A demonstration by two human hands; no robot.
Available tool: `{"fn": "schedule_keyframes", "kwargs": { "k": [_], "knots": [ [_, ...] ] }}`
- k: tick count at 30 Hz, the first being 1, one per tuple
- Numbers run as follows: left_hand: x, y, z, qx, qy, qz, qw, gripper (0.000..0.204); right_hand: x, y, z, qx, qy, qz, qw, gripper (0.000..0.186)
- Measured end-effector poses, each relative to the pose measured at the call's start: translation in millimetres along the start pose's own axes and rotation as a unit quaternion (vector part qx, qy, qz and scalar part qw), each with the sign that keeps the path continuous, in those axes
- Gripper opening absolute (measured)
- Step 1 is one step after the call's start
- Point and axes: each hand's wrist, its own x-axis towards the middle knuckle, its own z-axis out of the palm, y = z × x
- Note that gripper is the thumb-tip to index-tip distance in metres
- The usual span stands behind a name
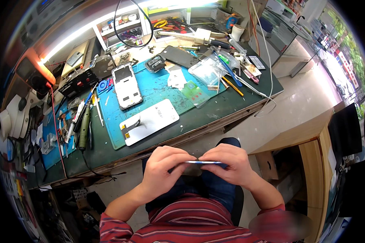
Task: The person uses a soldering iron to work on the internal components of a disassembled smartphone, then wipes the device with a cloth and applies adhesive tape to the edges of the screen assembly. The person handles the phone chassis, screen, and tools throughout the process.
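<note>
Above my lap, in front of the bench edge, a thin flat panel (203, 162) is held level and seen edge-on, so its faces are hidden and its exact kind does not show. My left hand (163, 169) pinches one end between thumb and fingers. At the other end my right hand (230, 165) grips it the same way. Beyond my hands, a white-backed phone screen (156, 120) with a small ribbon cable lies near the front of the blue work mat (150, 87). A silvery phone frame (126, 88) rests behind it on the mat.
A green-handled pen-shaped tool (84, 127) and other tools lie left of the mat. A microscope (16, 115) stands at far left. Clear plastic bags (211, 72), an orange-handled tool (234, 87) and a loose white cable (267, 60) clutter the right. A wooden cabinet (318, 174) is at right.
</note>
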Motion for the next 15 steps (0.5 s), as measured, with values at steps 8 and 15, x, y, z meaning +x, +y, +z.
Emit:
{"fn": "schedule_keyframes", "kwargs": {
  "k": [8,15],
  "knots": [
    [-8,-15,0,-0.096,0.037,-0.085,0.991,0.028,-1,8,-6,0.025,0.009,0.021,0.999,0.027],
    [-4,-5,-5,0.009,0.031,-0.033,0.999,0.043,0,10,-1,-0.044,0.021,-0.001,0.999,0.027]
  ]
}}
